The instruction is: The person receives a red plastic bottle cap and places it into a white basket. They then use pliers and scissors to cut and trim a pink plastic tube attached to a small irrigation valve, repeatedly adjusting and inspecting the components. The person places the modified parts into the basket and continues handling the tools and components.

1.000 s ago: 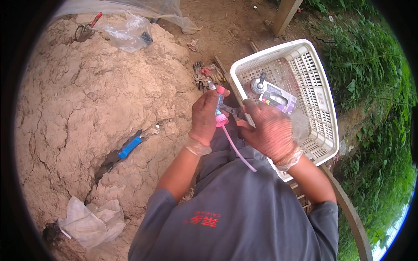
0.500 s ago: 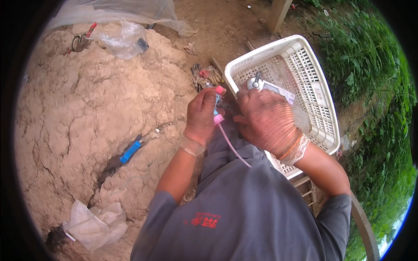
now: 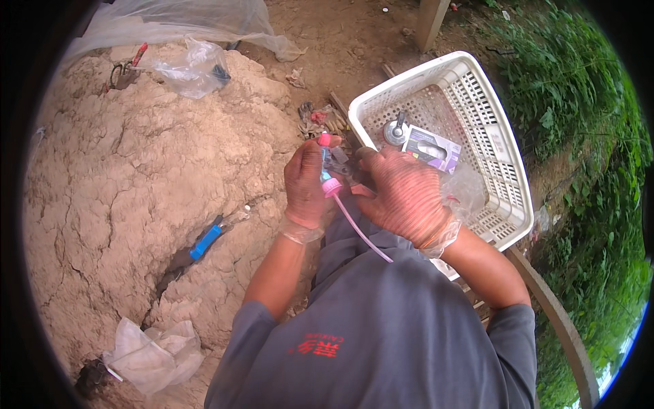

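Observation:
In my left hand, gloved in thin clear plastic, is a slim light-blue bottle with a pink top and a pink lower collar. My fingers are closed around it. From the collar a thin pink tube curves down over my dark trousers. Beside the bottle, between the hands, shows a bit of clear plastic. My right hand, also gloved, is just right of the bottle, beside the basket's left rim. Its thumb and forefinger are apart, with no held thing visible; the other fingertips are hidden.
A white plastic basket holds a round metal device, a purple-and-white box and clear plastic. On the cracked earth mound lie a blue-handled tool, red-handled scissors and plastic bags. Green plants border the right.
My right hand has moved down and slightly away from the box and metal device, which show more fully now. My left hand and the bottle have shifted slightly left.

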Motion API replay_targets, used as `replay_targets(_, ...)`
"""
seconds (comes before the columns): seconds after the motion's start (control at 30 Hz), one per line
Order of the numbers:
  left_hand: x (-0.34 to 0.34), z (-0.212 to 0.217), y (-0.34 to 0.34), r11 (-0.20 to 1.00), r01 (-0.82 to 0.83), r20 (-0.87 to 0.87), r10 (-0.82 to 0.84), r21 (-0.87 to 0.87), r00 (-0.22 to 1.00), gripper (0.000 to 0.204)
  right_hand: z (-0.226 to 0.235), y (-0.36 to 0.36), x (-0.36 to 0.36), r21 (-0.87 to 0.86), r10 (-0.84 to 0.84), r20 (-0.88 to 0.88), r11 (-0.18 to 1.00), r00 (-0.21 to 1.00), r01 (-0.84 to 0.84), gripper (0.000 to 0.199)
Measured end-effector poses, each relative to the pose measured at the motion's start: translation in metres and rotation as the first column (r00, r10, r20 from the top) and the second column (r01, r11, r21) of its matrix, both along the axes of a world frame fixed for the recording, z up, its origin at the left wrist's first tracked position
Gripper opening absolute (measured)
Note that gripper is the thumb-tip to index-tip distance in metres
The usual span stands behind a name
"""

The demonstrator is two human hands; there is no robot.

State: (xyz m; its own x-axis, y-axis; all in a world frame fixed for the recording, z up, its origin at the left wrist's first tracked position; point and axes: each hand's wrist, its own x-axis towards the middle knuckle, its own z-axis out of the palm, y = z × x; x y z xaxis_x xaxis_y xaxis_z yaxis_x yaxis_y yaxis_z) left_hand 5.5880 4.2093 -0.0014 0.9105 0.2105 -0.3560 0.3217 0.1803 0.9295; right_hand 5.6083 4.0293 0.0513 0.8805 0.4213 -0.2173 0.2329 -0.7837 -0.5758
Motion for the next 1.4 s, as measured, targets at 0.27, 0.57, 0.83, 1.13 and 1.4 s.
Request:
replay_targets(0.27, -0.004, -0.004, -0.002, 0.999, -0.043, 0.054, 0.045, -0.023, 0.998, 0.052, -0.012, 0.007, -0.01, 0.035, -0.067, 0.004, 0.997, 0.998, 0.067, 0.049)
replay_targets(0.57, -0.012, -0.002, 0.002, 0.975, 0.052, 0.059, -0.039, -0.217, 0.997, 0.054, -0.013, -0.004, -0.012, 0.317, -0.241, -0.168, 0.905, 0.956, 0.284, 0.051)
replay_targets(0.83, -0.008, 0.014, -0.01, 1.0, -0.014, -0.039, 0.013, -0.028, 0.999, 0.05, 0.017, -0.016, -0.002, -0.035, 0.114, 0.067, 0.993, 0.991, -0.112, 0.056)
replay_targets(1.13, -0.009, 0.0, -0.008, 0.974, 0.042, 0.063, -0.058, 0.221, 0.996, 0.051, 0.028, -0.008, -0.002, -0.287, 0.262, 0.211, 0.938, 0.942, -0.197, 0.045)
replay_targets(1.4, -0.002, 0.015, -0.009, 0.984, 0.04, 0.043, -0.048, 0.173, 0.998, 0.048, 0.028, -0.013, 0.008, -0.234, 0.268, 0.275, 0.95, 0.923, -0.206, 0.043)
